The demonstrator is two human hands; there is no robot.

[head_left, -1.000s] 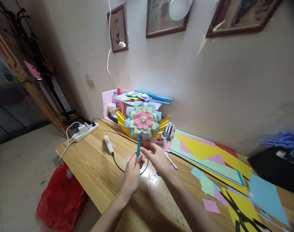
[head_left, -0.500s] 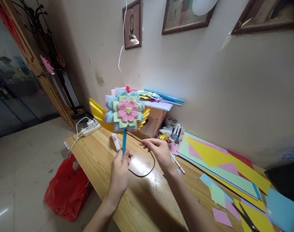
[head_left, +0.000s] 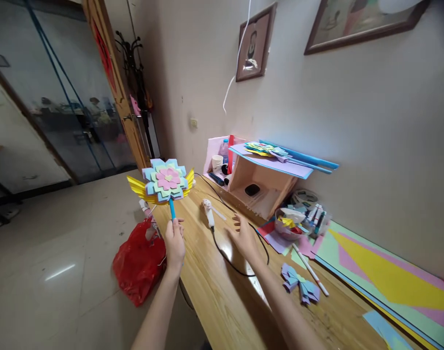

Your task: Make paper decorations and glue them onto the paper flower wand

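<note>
My left hand (head_left: 175,245) is closed round the blue stem (head_left: 172,209) of a layered paper flower (head_left: 168,179) and holds it upright past the table's left side. The flower has blue, green and pink petals, with pleated yellow paper spreading at both sides. Over the table, my right hand (head_left: 244,240) has its fingers apart and holds nothing. Nearest to it lies a white hot glue gun (head_left: 208,213) with a black cord (head_left: 222,253) looping under the hand. A folded purple and blue paper bow (head_left: 291,278) rests to the right of my right forearm.
At the back stands an open-fronted box (head_left: 239,182) with another paper flower (head_left: 263,148) on top. A bowl of scraps (head_left: 288,228), a white pen (head_left: 310,269) and coloured paper sheets (head_left: 367,272) lie along the right. A red plastic bag (head_left: 137,267) sits on the floor.
The view has swung left. My left hand has carried the flower away to the left, so the glue gun and box show more. My right hand's pinched fingers have spread apart.
</note>
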